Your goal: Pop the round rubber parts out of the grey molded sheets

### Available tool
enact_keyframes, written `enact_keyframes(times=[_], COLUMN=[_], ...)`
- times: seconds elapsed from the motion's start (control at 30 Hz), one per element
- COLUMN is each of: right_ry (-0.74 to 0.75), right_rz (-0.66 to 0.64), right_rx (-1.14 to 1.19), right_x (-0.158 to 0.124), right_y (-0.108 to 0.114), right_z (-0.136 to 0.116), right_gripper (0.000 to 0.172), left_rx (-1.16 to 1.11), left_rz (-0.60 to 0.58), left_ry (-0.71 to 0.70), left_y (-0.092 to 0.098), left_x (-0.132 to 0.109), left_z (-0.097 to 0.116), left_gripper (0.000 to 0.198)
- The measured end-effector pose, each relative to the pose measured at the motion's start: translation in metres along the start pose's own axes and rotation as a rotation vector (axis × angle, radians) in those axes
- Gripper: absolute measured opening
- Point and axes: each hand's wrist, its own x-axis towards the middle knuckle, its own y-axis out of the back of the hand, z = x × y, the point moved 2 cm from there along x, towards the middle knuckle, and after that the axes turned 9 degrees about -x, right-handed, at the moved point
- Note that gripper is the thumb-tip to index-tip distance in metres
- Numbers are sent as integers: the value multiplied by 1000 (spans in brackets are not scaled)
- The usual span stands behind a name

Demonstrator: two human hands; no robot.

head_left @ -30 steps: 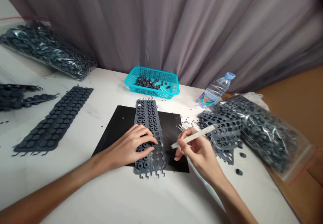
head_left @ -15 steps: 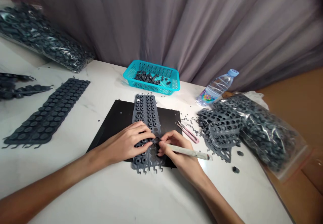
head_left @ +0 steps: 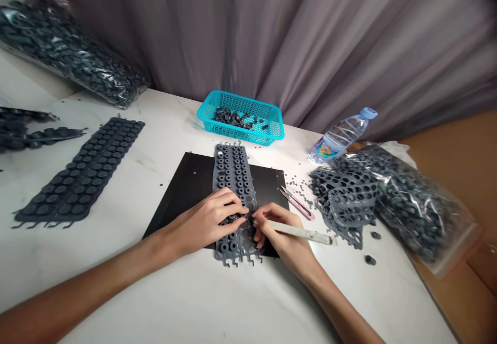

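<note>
A dark grey rubber sheet [head_left: 235, 165] with rows of round ringed parts lies lengthwise on a black mat [head_left: 174, 194]. Over the sheet's middle rests my left hand [head_left: 215, 214], its fingers bent and their tips by the right-hand rows; whether they pinch a small part cannot be made out. My right hand [head_left: 277, 225] is closed on a pale pen-like tool [head_left: 301, 231], whose tip end is at the sheet's right side, close to my left fingertips. Several round places in the sheet's lower right rows are without raised rings. Pink-handled snips [head_left: 301, 205] lie at the mat's right edge.
Behind the mat is a turquoise basket [head_left: 243, 136] holding small dark parts. To the right are a water bottle [head_left: 339, 137], perforated scrap sheets [head_left: 345, 199] and a filled plastic bag [head_left: 411, 204]. Another studded sheet [head_left: 81, 173] and a big filled bag [head_left: 73, 49] are at left.
The whole view has shifted, so things appear slightly farther right. Both hands stay at the same part of the sheet, and the tool remains in my right hand.
</note>
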Motion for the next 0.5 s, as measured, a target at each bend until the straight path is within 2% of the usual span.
enact_keyframes(times=[0.3,0.5], right_ry=[22,22], right_rz=[0,-5], right_rx=[0,-17], right_x=[0,0], right_y=[-1,0], right_z=[-2,-1], right_gripper=[20,19], left_rx=[-64,-121], left_rz=[44,26], left_ry=[34,73], left_y=[1,2], left_x=[2,5], left_z=[-1,-6], left_gripper=[16,16])
